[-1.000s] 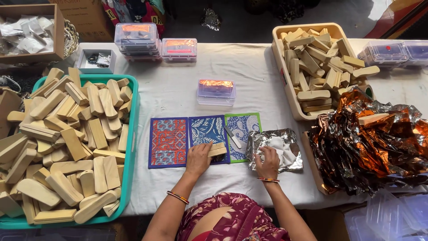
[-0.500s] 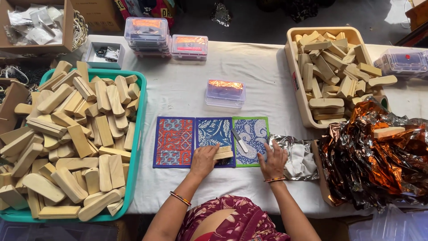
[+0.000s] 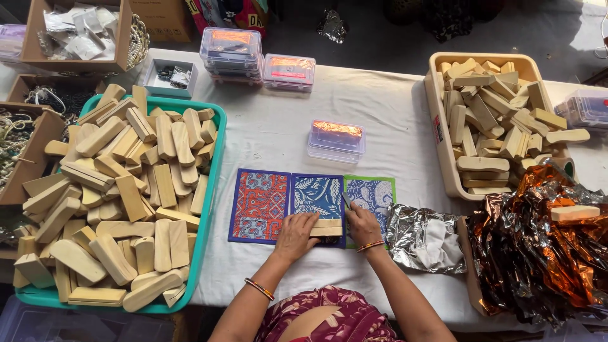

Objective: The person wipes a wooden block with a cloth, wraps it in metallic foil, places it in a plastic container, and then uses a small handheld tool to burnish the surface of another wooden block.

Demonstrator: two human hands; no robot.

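Head view shows your left hand [image 3: 295, 232] lying flat, fingers together on a wooden block [image 3: 327, 228] over the blue patterned card [image 3: 318, 193]. Your right hand [image 3: 363, 223] presses the block's other end, fingers curled against it. A red card [image 3: 260, 204] lies left, crumpled silver foil [image 3: 423, 237] right, a clear box [image 3: 336, 139] behind on the desk [image 3: 380, 114].

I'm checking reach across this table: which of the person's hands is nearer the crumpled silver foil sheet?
Right. The right hand rests on the mats just left of the silver foil sheet, at the wooden block. The left hand lies beyond that block, farther from the foil.
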